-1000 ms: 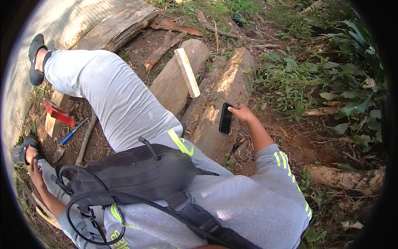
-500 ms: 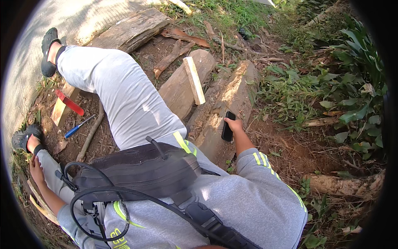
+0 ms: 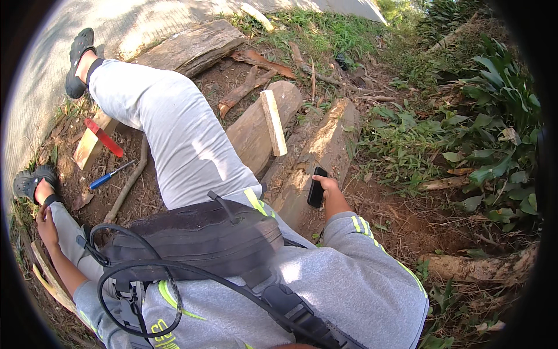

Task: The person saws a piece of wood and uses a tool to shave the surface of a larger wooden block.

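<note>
Fingers of the right hand (image 3: 330, 185) are clasped on the edge of a black phone (image 3: 315, 193), held at the near part of a long log (image 3: 332, 132), contact unclear; step in hand reads as phone handling, and any other grab on that side calls for putting it down first. Left hand (image 3: 47, 228) looks empty, fingers loose beside the left shin (image 3: 68, 225). Further out: blue screwdriver (image 3: 106, 178) on dirt, red tool (image 3: 104, 138) by a wood block (image 3: 87, 153), pale stick (image 3: 274, 123) across a flat log (image 3: 249, 139).
</note>
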### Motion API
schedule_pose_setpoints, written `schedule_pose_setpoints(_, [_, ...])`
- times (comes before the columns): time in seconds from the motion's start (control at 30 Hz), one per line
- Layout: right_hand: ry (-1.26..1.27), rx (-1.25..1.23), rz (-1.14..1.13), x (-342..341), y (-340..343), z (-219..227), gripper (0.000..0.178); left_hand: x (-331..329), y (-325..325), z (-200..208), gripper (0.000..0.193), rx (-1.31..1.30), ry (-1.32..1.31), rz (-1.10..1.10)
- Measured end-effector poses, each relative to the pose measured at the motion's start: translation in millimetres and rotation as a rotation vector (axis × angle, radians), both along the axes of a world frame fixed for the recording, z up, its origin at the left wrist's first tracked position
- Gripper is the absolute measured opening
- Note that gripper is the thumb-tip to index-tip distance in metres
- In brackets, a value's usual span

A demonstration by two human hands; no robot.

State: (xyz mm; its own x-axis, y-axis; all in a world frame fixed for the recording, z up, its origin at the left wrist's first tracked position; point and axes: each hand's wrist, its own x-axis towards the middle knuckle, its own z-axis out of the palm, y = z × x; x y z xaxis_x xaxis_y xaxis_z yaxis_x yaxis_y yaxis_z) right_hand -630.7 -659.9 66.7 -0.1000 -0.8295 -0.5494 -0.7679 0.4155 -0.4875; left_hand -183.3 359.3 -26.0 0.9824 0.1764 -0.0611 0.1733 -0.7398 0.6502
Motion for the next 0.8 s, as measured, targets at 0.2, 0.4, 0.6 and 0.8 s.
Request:
schedule_pose_setpoints(0.2, [0.167,0.010,0.194,-16.2,12.4,-0.2,0.075,-6.9,4.1,-2.7,0.046,0.004,-0.024,0.009])
schedule_pose_setpoints(0.4, [0.439,-0.094,0.354,-60.5,-10.9,12.6,0.065,9.1,-13.1,-18.5,0.047,-0.027,0.036,0.001])
schedule_pose_setpoints(0.6, [0.756,-0.659,0.806,59.1,32.0,117.6,0.086,-5.8,29.1,-4.1,0.050,-0.018,0.025,0.027])
schedule_pose_setpoints(0.8, [0.629,-1.100,0.836,122.4,41.4,180.9,0.080,-0.5,9.2,-1.3,0.050,0.007,0.035,0.049])
